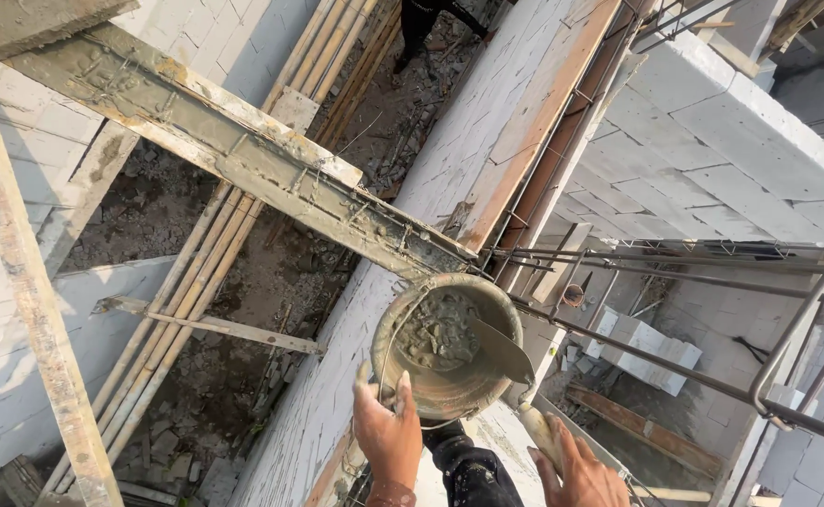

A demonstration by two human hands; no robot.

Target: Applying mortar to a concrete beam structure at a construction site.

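Observation:
My left hand (388,434) grips the near rim of a round, mortar-caked bucket (459,399) that rests on top of a white block wall (355,338). Wet grey mortar (435,330) with small stones lies inside it. My right hand (579,477) holds the wooden handle of a trowel (504,354), whose pointed metal blade lies over the bucket's right side, touching the mortar. A dark-clothed part of my body (468,469) shows between the two hands.
A concrete-crusted plank (243,155) slants from upper left down to the bucket. Bamboo poles (186,300) lean over rubble-strewn ground far below. Steel rebar (712,272) runs along the right. Another person in dark clothes (426,23) stands below at the top.

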